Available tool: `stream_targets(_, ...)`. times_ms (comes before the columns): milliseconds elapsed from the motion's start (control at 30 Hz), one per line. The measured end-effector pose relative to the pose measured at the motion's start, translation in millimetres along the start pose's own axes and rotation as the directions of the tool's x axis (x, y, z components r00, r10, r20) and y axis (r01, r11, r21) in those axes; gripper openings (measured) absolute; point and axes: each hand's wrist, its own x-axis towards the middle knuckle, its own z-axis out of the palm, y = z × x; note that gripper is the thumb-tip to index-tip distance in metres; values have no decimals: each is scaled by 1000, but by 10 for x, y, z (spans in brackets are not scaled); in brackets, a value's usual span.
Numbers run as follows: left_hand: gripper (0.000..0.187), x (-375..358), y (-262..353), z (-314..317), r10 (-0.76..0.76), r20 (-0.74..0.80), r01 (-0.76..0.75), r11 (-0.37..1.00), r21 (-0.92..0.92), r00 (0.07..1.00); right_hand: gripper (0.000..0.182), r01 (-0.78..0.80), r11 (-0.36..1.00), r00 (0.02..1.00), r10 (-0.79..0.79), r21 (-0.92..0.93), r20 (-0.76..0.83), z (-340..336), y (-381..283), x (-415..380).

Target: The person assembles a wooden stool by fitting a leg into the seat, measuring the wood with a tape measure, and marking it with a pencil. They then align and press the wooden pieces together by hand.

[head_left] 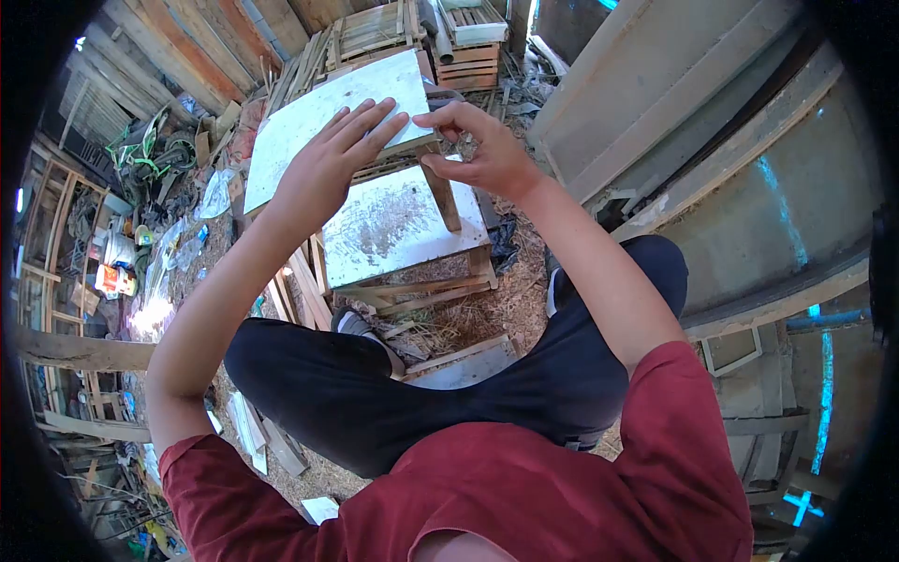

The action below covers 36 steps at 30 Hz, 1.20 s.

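Note:
A small wooden stool with a white top stands tilted on a second white-topped stool. My left hand lies flat on the upper stool's top, fingers stretched out near its right edge. At that stool's near right corner is my right hand, its index finger on the edge of the top and its thumb lower, against the wooden leg. The leg comes down over the lower stool's white surface, which has dark, worn patches. The upper stool's other legs are hidden.
A board-edged piece lies on the straw-strewn ground between my feet. Wooden crates stand at the back. Large panels lean at the right. Tools, bags and containers clutter the left side, near loose planks.

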Motion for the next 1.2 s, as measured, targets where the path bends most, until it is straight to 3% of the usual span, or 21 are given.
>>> stream_targets(267,72,2,29,-16,-10,1,10,999,30,1000,53,55,998,998,-56,9,30,-15,-9,-29)
stream_targets(733,68,7,45,-5,-13,-21,16,987,162,1000,51,-15,998,999,13,57,46,27,-2,-58)
stream_targets(1033,78,-13,92,50,-7,-93,30,969,245,996,52,-49,998,998,48,43,41,55,17,-67)
stream_targets(1200,63,42,152,-36,58,-148,-16,963,269,987,51,-12,1000,999,11,21,32,93,20,-50)
